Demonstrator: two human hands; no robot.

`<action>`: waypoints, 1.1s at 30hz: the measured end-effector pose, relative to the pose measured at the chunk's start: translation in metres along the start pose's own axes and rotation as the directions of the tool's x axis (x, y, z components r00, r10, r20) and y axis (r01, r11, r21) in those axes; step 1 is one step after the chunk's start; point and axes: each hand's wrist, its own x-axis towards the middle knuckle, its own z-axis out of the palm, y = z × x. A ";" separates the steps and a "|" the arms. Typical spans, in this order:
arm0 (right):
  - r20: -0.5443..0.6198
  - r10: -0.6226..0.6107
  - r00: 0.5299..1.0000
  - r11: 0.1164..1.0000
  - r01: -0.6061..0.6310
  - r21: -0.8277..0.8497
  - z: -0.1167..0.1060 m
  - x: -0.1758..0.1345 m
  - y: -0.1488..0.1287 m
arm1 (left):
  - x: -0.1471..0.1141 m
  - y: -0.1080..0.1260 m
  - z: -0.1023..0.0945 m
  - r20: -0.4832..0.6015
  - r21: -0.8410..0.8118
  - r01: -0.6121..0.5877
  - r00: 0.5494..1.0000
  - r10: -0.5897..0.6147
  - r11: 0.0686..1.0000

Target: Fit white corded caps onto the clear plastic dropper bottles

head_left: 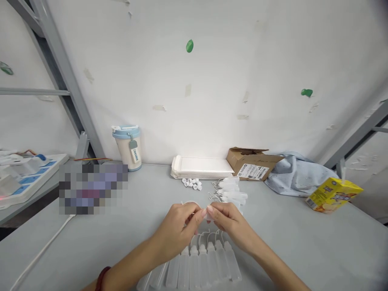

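Note:
My left hand point(182, 226) and my right hand point(228, 218) meet over the middle of the table, fingertips pinched together. Between them shows a small whitish piece point(208, 217), mostly covered by the fingers, so its kind is unclear. A thin white cord arcs just behind my left hand. Below the hands lies a row of translucent plastic tubes point(206, 264) with narrow necks and white cord loops, partly hidden by my left forearm. Beyond my right hand is a pile of similar tubes point(230, 190). Several small white caps point(192, 184) lie behind my left hand.
At the back, a stack of white flat packs point(203, 166) stands beside an opened cardboard box point(253, 165). Rightward are a light blue cloth point(297, 176) and a yellow snack box point(333, 195). A lidded cup point(129, 149), a blurred-out item and a power strip point(36, 178) occupy the left.

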 end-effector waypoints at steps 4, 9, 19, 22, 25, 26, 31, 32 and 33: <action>-0.025 -0.026 0.999 0.999 0.025 -0.044 0.000 -0.002 0.001 | 0.001 0.000 0.004 0.035 -0.099 0.109 0.994 -0.106 0.989; 0.037 0.060 0.998 0.997 -0.062 0.050 -0.001 0.000 -0.001 | 0.000 -0.005 0.006 0.002 0.083 -0.004 1.000 0.004 0.997; 0.220 0.216 0.951 0.915 -0.275 0.294 -0.015 -0.004 -0.003 | 0.000 -0.014 0.010 0.126 0.608 -0.513 0.816 0.564 0.606; 0.204 0.216 0.955 0.924 -0.267 0.272 -0.014 -0.003 -0.003 | 0.001 -0.013 0.008 0.095 0.564 -0.486 0.842 0.532 0.668; 0.082 0.124 0.989 0.977 -0.136 0.163 -0.008 -0.001 -0.003 | 0.004 -0.008 0.004 -0.014 0.365 -0.311 0.941 0.339 0.877; 0.026 0.079 0.996 0.991 -0.082 0.104 -0.006 -0.001 -0.004 | 0.005 -0.006 0.003 -0.031 0.283 -0.234 0.967 0.253 0.930; -0.102 -0.050 0.994 0.993 0.038 -0.108 -0.001 -0.002 -0.004 | 0.006 0.002 0.002 0.084 -0.087 0.062 0.995 -0.054 0.994; -0.084 -0.033 0.996 0.995 0.025 -0.094 -0.001 -0.002 -0.004 | 0.005 0.002 0.003 0.097 -0.121 0.082 0.993 -0.071 0.989; -0.062 -0.008 0.998 0.998 0.004 -0.062 -0.001 -0.003 -0.004 | 0.004 0.002 0.003 0.093 -0.128 0.081 0.993 -0.069 0.988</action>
